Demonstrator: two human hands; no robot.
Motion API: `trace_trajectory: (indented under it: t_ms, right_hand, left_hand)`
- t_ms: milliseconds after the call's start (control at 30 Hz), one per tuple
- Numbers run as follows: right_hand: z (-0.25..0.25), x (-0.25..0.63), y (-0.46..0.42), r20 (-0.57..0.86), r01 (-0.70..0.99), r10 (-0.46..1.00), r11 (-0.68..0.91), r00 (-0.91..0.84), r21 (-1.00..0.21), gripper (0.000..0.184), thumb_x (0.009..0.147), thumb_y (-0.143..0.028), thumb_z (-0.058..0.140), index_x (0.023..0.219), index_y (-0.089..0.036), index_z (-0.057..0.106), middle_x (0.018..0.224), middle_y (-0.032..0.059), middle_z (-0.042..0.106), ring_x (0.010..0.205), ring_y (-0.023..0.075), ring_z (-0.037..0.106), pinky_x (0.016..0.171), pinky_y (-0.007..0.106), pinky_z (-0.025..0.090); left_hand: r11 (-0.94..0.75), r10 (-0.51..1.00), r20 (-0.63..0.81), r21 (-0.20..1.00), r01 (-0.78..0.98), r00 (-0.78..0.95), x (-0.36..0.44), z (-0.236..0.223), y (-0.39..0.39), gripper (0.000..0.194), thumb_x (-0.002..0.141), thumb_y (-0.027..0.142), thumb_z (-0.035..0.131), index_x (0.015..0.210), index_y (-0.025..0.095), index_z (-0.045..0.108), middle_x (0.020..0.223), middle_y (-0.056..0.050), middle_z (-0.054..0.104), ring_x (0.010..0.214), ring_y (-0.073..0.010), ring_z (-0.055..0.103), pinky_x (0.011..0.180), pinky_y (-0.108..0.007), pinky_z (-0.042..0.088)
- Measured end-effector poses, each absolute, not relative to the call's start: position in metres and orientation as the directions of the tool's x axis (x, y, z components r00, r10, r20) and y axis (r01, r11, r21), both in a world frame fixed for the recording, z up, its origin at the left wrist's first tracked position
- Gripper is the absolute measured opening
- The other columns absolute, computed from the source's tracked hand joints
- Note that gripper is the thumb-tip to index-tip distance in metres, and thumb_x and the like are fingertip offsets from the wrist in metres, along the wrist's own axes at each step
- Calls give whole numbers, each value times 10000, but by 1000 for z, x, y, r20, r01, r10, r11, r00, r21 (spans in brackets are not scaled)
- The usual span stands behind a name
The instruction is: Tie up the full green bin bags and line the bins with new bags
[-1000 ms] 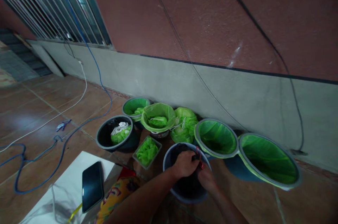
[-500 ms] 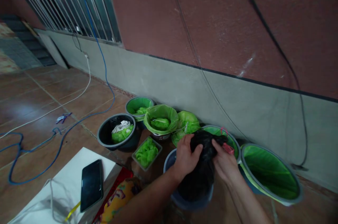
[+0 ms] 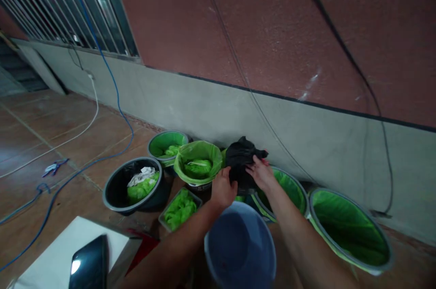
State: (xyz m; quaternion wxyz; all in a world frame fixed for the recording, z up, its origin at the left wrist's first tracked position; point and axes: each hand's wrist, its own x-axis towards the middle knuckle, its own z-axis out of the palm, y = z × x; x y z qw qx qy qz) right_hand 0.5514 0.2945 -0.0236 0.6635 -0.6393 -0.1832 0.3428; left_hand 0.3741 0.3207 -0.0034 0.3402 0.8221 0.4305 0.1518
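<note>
Left hand part-open, fingers curled at left edge of black bag | right hand part-open, fingers against its right side; cannot tell how firm either hold is | bag just right of centre, beyond blue bucket at bottom | green-lined buckets lower right

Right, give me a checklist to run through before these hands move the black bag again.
1. Right hand touching the black bag: ok, fingers on its side.
2. Left hand gripping the bag: cannot tell; it is at the bag's edge.
3. Spot beneath the bag visible: not ok, the bag hides it.
4. Blue bucket upright: ok, its open top faces up.
5. Blue cord away from both hands: ok, it runs off to the left.
6. Whole phone in view: not ok, the picture's lower edge cuts it off.
</note>
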Motion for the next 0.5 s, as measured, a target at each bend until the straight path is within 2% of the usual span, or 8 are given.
trace_trajectory:
  t_ms: [67,100,200,267,367,433,500]
  right_hand:
    - [-55,554,295,-262,-73,603,-319,753,-945,440,847,-424,566,1218,-188,580,1058,117,739,983,269,715,870,455,572]
    - [-67,556,293,-227,19,574,-389,787,-921,515,825,-399,582,1281,-162,555,1145,154,714,1076,299,688,937,483,547]
    - [-83,558,290,47,414,632,-447,773,-793,706,811,-345,592,1452,-96,431,1444,227,525,1386,341,473,1129,498,413]
    - [-83,558,295,166,662,749,-431,642,-613,743,853,-348,571,1526,-120,351,1568,216,379,1472,344,347,1170,503,358]
    - [-87,554,312,83,806,867,-415,491,-421,720,900,-339,561,1569,-233,318,1661,168,214,1496,377,280,1160,559,338]
    - [-100,553,325,-49,813,880,-456,472,-362,676,925,-314,534,1569,-273,332,1676,156,181,1499,391,265,1134,576,356]
    - [-121,553,335,-182,779,847,-532,500,-333,631,946,-293,490,1562,-261,358,1675,164,190,1499,396,264,1109,574,386]
  left_hand:
    - [-414,791,-102,638,649,604,374,-22,335,621,861,191,562,1467,113,448,1455,-160,557,1351,-263,531,1172,-356,386]
    - [-426,777,-123,619,660,617,374,-32,340,646,854,193,568,1481,114,433,1474,-162,538,1364,-263,520,1177,-348,379]
    - [-485,728,-146,582,653,670,378,-60,348,727,844,214,577,1532,109,368,1554,-170,449,1418,-271,463,1200,-346,346]
    - [-535,695,-138,557,635,706,387,-75,350,756,846,216,566,1557,115,331,1604,-170,382,1451,-283,420,1214,-366,327]
    - [-605,661,-123,496,623,740,406,-98,354,759,851,209,546,1567,117,312,1647,-168,315,1494,-314,345,1233,-428,287]
    - [-630,646,-149,451,632,749,417,-113,357,760,845,195,546,1563,107,315,1654,-175,300,1513,-330,302,1235,-459,274]
    - [-648,623,-193,415,639,758,425,-128,361,768,835,175,552,1563,110,314,1655,-178,296,1514,-335,293,1226,-460,289]
